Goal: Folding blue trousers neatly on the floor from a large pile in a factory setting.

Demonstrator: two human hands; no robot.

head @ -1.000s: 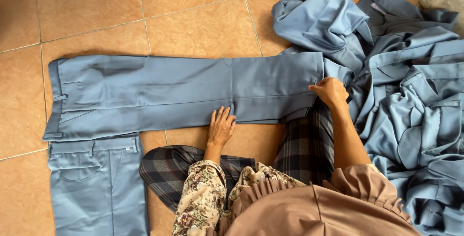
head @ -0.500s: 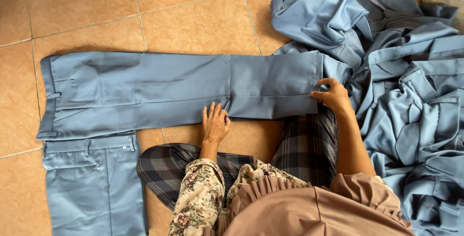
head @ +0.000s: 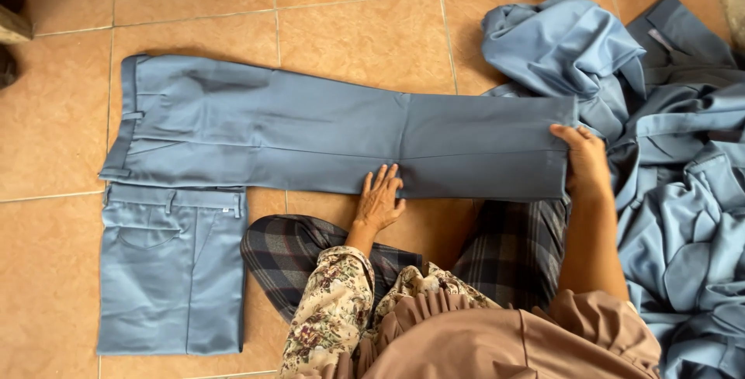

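A pair of grey-blue trousers lies flat on the tiled floor, waistband to the left, legs stacked and stretched to the right. My left hand presses flat on the trousers' near edge around the knee, fingers spread. At the hem end, my right hand grips the leg cuffs. A folded pair of the same trousers lies at the lower left, just below the waistband.
A large heap of crumpled grey-blue garments fills the right side. My crossed legs in a dark plaid cloth sit between the folded pair and the heap. Orange floor tiles extend beyond the trousers.
The view has shifted slightly. My left hand slid up onto the trousers' near edge, and my right hand settled on the hem; the trousers lie smoother.
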